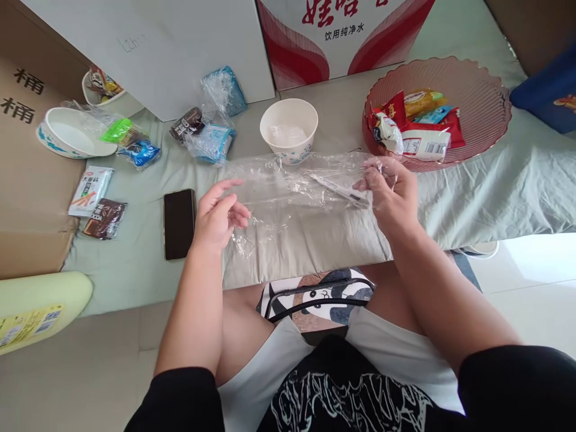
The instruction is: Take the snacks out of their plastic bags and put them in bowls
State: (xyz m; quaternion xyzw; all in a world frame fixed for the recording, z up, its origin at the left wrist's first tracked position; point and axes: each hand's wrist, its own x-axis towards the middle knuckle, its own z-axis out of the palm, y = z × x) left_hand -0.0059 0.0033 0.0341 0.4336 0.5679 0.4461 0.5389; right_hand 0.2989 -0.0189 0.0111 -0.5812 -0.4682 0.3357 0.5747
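grey-green sheeted surface point(495, 186): left hand point(216, 216) and right hand point(391, 192) each pinched on clear plastic bag point(292, 186), stretching it flat between them.

Single head-worn view, looking forward and steeply down, close over lap and cloth-covered surface point(315, 240).
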